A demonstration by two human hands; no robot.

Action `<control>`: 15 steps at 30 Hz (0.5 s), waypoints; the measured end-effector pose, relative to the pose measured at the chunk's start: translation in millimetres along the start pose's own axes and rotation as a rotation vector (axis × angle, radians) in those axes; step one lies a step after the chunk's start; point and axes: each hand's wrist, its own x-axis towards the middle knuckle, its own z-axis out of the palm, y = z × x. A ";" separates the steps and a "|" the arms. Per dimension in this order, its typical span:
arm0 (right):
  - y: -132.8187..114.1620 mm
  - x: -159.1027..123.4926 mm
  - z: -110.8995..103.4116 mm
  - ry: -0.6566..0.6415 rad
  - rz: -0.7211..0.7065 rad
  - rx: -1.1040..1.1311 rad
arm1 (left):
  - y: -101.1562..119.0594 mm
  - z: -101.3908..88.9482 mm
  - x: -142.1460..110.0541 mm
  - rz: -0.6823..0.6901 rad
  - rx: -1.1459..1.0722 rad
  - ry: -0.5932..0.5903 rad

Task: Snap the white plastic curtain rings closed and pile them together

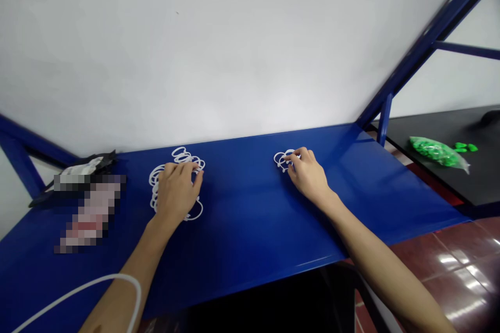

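On the blue table [242, 208] lie two groups of white plastic loops with small heads, which look like closed cable ties. My left hand [177, 184] is over the larger group [180, 154] at the left. Its thumb and forefinger tips nearly meet at one loop's edge, and the palm hides part of the pile. Farther right, my right hand [308, 171] pinches at the smaller group of loops [279, 158]. Its fingertips cover some of these loops.
A black bag [103, 162] and a blurred-out packet [91, 213] lie at the table's left. Blue frame bars [414, 47] rise at the right. Beyond them, a dark table [480, 177] bears a clear bag of green pieces [435, 152]. A white cord [78, 289] curves across my left forearm.
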 end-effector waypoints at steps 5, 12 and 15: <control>-28.4 -9.4 -5.0 -0.001 -0.191 0.282 | 34.4 -4.5 -12.6 0.161 -0.417 -0.064; -63.8 -27.1 -5.6 -0.231 -0.373 0.711 | 80.0 -3.6 -37.5 0.215 -0.815 -0.366; -64.3 -28.6 -4.5 -0.284 -0.288 0.764 | 84.4 -2.0 -40.2 0.091 -0.896 -0.357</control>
